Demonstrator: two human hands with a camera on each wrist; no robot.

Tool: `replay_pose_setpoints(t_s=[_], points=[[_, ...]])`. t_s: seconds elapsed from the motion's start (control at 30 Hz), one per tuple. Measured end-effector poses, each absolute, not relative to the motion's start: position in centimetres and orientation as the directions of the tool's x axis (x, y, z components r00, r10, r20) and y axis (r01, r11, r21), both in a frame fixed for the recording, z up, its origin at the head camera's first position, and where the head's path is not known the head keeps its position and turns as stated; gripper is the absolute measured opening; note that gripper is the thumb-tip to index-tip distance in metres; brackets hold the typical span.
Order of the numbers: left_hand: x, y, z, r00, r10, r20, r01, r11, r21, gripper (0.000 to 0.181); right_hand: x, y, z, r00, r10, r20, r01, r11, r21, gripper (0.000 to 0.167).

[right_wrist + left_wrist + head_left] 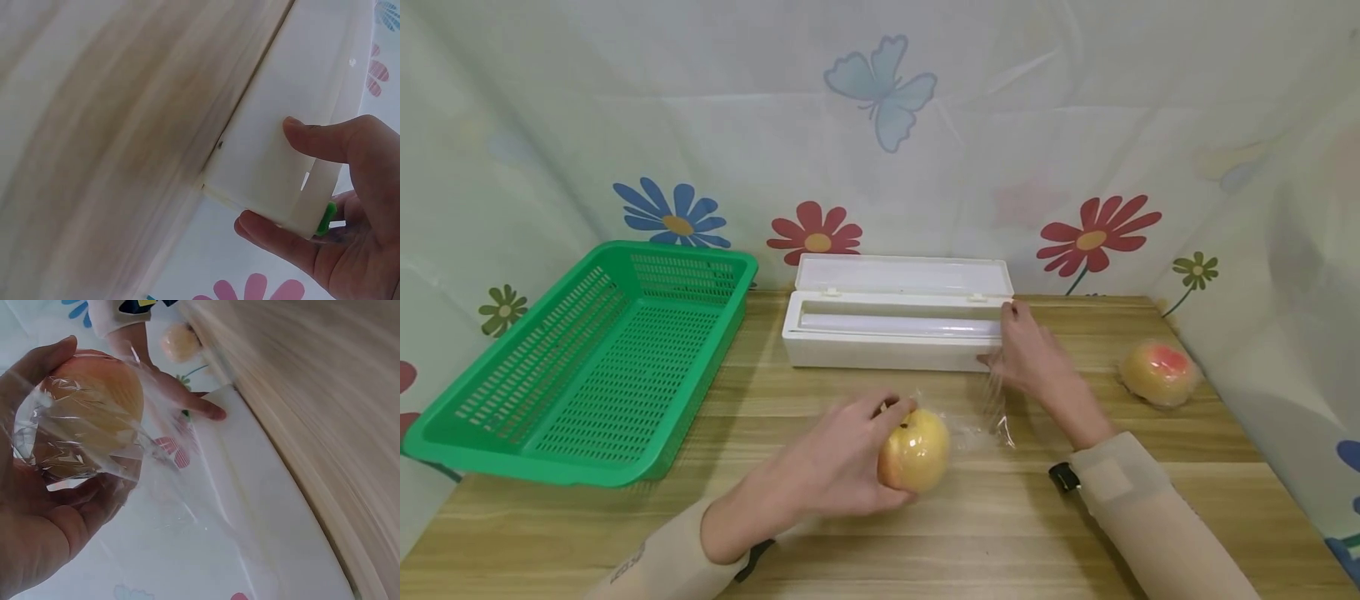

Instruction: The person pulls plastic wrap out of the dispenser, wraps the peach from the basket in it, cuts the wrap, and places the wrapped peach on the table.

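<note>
our sleeves [1153, 517] extend over the counter [970, 542]; our left hand [846, 458] curls fingers round a yellow fruit [922, 454] before the white box [880, 354], our right hand [1033, 354] grips its right end. we are likely mid-wrapping; next probably means gathering the loose film [994, 408].

A white box [887, 354] is blocking the table's [970, 542] rear centre; a green basket [625, 375] is walling off its left.
The table is leaving passage between the right hand [1037, 354] and pink-topped fruit [1160, 374]; clear film [996, 400] is crossing the gap toward the left hand [842, 458].
</note>
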State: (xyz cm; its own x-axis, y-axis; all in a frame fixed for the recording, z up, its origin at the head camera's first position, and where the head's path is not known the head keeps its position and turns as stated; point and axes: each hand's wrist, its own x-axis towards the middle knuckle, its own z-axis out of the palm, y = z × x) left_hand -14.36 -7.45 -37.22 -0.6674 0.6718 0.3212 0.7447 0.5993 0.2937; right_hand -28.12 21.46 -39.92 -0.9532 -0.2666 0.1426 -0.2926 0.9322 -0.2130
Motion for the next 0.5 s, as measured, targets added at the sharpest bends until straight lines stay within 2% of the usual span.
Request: replay_pose_setpoints(t_s=[0.5], points=[[-13.3, -7.9, -38.0, -0.664, 0.687, 0.296, 0.745, 0.572, 0.344, 0.084, -28.3, 21.5, -40.2, -0.945, -0.273, 0.182, -0.31, 0.925, -0.222, 0.086]])
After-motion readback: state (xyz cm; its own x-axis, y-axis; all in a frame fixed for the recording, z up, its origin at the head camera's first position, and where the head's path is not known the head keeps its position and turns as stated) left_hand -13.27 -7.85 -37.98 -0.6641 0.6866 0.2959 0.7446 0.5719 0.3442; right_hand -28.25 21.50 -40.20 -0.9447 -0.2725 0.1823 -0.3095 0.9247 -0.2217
